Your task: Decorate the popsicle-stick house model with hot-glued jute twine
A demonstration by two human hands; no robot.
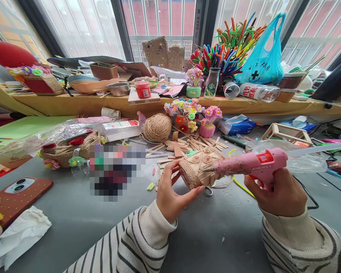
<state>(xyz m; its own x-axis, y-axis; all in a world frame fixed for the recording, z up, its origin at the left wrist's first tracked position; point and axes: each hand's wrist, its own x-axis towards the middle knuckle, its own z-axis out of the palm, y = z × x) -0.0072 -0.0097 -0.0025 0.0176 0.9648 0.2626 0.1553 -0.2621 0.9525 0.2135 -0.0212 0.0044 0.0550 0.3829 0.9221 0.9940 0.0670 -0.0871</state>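
Note:
My left hand point(174, 193) grips the near end of a twine-wrapped container point(197, 168), which lies tilted on its side with coiled rope round its rim and small red dots on its wall. In my right hand point(285, 193) is a pink hot glue gun point(252, 165), my fingers wrapped round its handle. The gun's nozzle points left and meets or nearly meets the container's side; I cannot tell if it touches. A clear glue stick point(321, 148) juts from the gun's back. Under the container, a small metal ring point(208, 191) rests on the grey table point(210, 235).
Behind the container lie loose wooden sticks point(213, 143) and a ball of twine point(157, 127). A phone point(22, 197) and crumpled tissue point(27, 235) are at left, near a rope basket point(68, 151). A small wooden frame point(287, 133) stands back right. Crafts crowd the shelf point(88, 104).

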